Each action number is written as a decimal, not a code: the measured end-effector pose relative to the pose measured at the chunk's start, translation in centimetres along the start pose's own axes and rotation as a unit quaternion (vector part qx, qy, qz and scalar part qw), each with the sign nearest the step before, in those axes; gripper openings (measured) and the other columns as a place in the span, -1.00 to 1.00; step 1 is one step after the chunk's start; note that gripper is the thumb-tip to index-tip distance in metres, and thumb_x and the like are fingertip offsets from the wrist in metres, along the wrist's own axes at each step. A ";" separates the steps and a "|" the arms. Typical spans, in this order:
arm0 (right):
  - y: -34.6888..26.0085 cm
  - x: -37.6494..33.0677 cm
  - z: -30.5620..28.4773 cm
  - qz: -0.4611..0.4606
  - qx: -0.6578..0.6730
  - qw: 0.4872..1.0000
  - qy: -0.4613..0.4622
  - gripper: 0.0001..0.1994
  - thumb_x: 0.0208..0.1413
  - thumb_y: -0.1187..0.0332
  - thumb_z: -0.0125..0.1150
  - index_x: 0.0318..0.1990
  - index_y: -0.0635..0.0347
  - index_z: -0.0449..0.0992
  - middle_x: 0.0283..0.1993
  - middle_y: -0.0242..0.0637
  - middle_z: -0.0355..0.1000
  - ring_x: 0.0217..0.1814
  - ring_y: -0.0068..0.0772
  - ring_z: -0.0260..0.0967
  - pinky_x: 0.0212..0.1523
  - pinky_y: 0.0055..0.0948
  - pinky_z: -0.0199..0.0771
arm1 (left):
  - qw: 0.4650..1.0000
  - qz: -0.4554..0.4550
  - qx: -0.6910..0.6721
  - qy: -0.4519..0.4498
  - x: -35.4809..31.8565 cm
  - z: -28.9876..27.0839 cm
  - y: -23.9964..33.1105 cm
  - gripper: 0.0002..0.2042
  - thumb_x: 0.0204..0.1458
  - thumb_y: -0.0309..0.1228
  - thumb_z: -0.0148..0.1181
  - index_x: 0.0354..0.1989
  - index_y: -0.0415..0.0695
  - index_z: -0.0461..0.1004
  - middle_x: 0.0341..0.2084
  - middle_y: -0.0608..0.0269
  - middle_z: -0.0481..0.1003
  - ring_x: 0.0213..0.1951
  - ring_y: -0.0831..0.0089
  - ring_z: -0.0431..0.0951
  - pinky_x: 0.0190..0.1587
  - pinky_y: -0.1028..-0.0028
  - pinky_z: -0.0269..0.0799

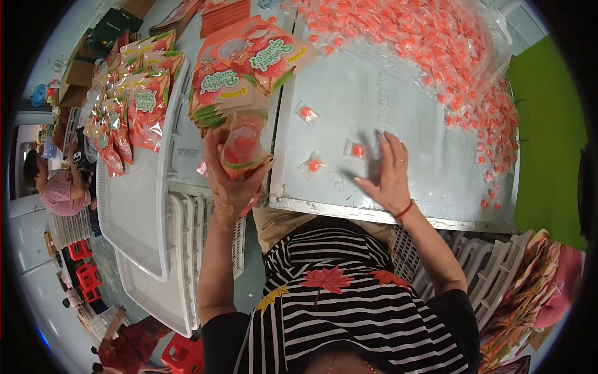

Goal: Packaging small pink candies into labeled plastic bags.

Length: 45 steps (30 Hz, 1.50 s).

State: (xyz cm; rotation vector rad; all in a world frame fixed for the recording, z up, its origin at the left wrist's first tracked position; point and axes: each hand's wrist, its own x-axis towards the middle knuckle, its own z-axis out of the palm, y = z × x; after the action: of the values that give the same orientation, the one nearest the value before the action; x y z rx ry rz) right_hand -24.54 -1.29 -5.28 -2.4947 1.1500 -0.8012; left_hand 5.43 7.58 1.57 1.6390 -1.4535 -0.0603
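Observation:
My left hand (228,196) is wrapped round a pink-and-green pouch (242,148), held upright at the left edge of the metal tabletop (386,87). Reddish contents show in the pouch. Over the tabletop hovers my right hand (392,177), its fingers spread and nothing in them. Just left of its fingers lies a clear-wrapped red candy (357,150). Farther left are two more such candies, one nearer me (313,165) and one farther off (306,113). Beyond my left hand, flat printed pouches (233,71) lie in an overlapping stack.
A large heap of wrapped red candies (430,43) spreads across the far and right tabletop. At left, a white tray (131,193) holds several filled pouches (146,103). More trays (187,237) stand below it. A green panel (548,124) borders the right side. Another person (62,190) is far left.

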 end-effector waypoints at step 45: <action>-11.5 14.7 -0.8 0.148 0.414 0.898 0.029 -0.84 0.25 0.35 -0.04 -0.26 0.28 0.34 -0.33 -0.30 0.33 -0.20 -0.54 0.27 -0.08 -0.52 0.26 | 0.993 0.062 0.070 0.075 2.5 7.4 2.1 -0.01 -0.44 -0.28 0.51 0.24 -0.23 0.05 0.06 0.03 0.27 0.06 0.03 0.27 0.11 0.07 0.13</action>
State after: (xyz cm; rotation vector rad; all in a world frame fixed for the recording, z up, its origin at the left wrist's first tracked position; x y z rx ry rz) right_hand -10.18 -5.12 6.10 -1.5646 0.9007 -1.0064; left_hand 0.40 1.50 -0.13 1.6230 -1.4674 0.2363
